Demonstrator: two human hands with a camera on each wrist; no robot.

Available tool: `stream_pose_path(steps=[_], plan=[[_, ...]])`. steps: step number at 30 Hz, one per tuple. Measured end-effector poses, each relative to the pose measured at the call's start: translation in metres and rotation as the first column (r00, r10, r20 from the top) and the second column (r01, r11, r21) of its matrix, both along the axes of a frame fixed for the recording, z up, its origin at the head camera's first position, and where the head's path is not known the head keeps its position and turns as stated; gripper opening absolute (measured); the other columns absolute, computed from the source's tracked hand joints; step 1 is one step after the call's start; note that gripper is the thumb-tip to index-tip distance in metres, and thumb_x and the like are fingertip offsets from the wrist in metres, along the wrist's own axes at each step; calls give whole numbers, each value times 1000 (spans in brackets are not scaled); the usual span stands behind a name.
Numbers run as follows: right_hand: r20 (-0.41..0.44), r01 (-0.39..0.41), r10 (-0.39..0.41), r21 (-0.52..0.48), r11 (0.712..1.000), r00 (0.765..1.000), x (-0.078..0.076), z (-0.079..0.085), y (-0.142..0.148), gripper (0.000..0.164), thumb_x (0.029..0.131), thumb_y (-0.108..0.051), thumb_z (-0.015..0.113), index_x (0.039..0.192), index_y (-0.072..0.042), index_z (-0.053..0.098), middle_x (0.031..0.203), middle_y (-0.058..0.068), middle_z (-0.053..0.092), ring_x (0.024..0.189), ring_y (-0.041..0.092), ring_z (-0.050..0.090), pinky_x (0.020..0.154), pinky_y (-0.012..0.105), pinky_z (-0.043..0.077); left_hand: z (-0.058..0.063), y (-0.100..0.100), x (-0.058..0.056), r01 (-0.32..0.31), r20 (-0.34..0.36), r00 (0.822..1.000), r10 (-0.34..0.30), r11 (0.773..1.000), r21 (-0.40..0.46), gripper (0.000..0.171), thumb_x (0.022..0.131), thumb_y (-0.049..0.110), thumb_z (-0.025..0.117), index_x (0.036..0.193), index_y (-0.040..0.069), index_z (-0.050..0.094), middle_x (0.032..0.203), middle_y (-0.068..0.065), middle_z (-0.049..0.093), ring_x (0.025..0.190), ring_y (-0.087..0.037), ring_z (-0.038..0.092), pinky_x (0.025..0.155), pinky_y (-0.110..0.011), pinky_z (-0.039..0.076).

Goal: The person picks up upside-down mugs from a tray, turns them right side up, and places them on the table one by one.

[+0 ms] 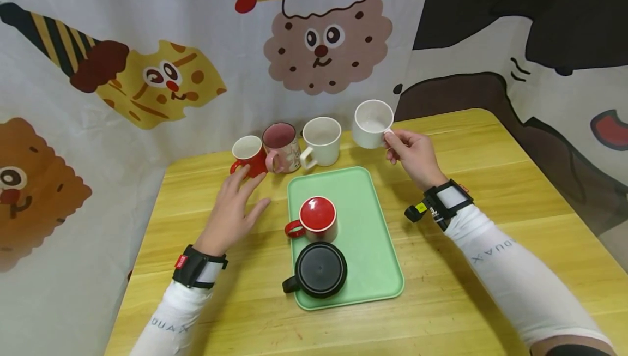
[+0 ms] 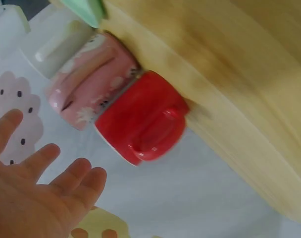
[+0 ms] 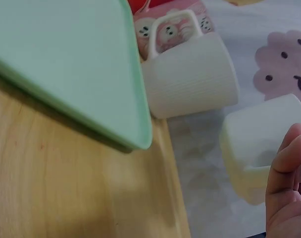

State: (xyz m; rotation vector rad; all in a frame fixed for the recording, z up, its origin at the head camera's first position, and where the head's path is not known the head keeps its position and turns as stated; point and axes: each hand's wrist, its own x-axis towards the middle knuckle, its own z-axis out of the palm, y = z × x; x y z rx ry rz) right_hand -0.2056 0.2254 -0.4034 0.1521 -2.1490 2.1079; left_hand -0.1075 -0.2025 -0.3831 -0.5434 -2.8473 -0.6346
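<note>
My right hand (image 1: 416, 157) pinches the handle of a white mug (image 1: 371, 130) at the table's far edge. In the right wrist view this mug (image 3: 259, 134) appears lifted off the wood, its mouth up in the head view. My left hand (image 1: 230, 217), fingers spread, is close to a small red mug (image 1: 256, 164); the left wrist view shows a gap between them. Right of the red mug (image 2: 140, 116) stand a pink patterned mug (image 1: 289, 154) and a ribbed white mug (image 1: 327, 146), in a row.
A pale green tray (image 1: 368, 225) lies mid-table. On it, an upside-down-looking red mug (image 1: 319, 217) and a black mug (image 1: 321, 270) sit close together, handles leftward. Behind the wooden table (image 1: 471, 181) hangs a printed cloth (image 1: 196, 12).
</note>
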Motion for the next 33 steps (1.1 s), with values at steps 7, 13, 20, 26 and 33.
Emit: stream_pose_path(steps=[7, 13, 20, 26, 33], plan=[[70, -10, 6, 56, 998, 998, -9, -10, 3, 45, 106, -34, 67, 116, 10, 71, 103, 24, 68, 72, 13, 64, 62, 21, 54, -11, -13, 5, -19, 1, 1000, 19, 999, -50, 64, 101, 43, 73, 155, 16, 56, 170, -20, 29, 151, -49, 28, 119, -70, 25], [115, -31, 18, 113, 993, 993, -15, -17, 4, 46, 106, -36, 68, 115, 9, 71, 97, 16, 70, 71, 14, 63, 63, 23, 55, -18, -16, 10, -38, 20, 999, 40, 994, -103, 64, 100, 46, 73, 155, 19, 57, 170, -19, 29, 152, -50, 26, 119, -72, 25], [145, -47, 19, 195, 980, 989, -23, -27, 3, 47, 107, -40, 64, 110, 6, 71, 94, 17, 68, 70, 14, 63, 63, 24, 55, -24, -18, 15, -29, 13, 999, 31, 992, -126, 69, 97, 50, 75, 156, 19, 56, 170, -20, 29, 152, -54, 26, 117, -74, 25], [162, -58, 25, 202, 978, 986, -27, -34, 1, 45, 109, -37, 63, 108, 7, 71, 100, 28, 66, 69, 14, 63, 62, 24, 55, -31, -21, 18, -33, 38, 999, 39, 988, -149, 72, 96, 54, 74, 157, 20, 54, 171, -21, 27, 152, -54, 24, 118, -73, 25], [184, -70, 31, 207, 976, 982, -30, -37, 0, 44, 109, -37, 61, 111, 6, 71, 97, 18, 68, 71, 14, 63, 63, 24, 55, -39, -23, 22, -42, 76, 996, 56, 985, -169, 75, 97, 58, 71, 159, 21, 52, 171, -21, 26, 154, -54, 22, 118, -73, 23]])
